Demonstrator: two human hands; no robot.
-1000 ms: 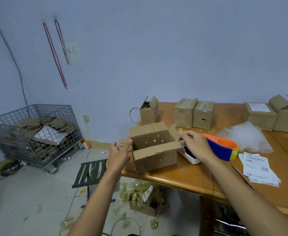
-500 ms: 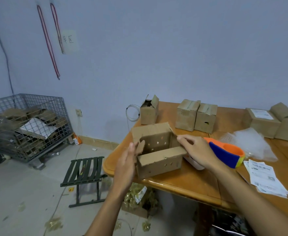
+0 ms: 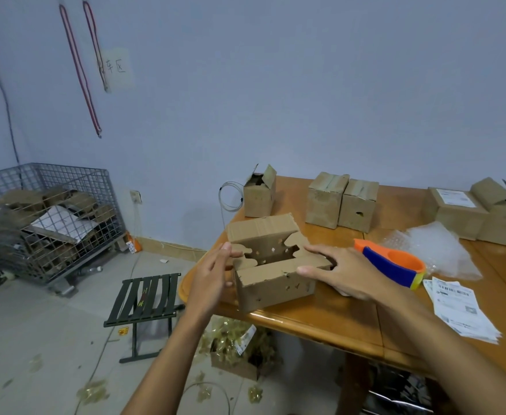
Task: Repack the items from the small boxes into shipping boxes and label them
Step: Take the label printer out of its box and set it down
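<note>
Sitting half-closed, the perforated box (image 3: pixel 275 283) rests by the left corner edge of the worktop (image 3: pixel 320 320). The left hand (image 3: pixel 208 283), fingers straight, presses one end flap; the right hand (image 3: pixel 341 272), spread, presses down the other. A lopsided push could slide it off the edge.

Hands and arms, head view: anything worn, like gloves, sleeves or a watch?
Nothing worn shows. The left hand and right hand have no gloves, rings or watch; the left forearm and right forearm are uncovered to the frame edge, no sleeve in view.
</note>
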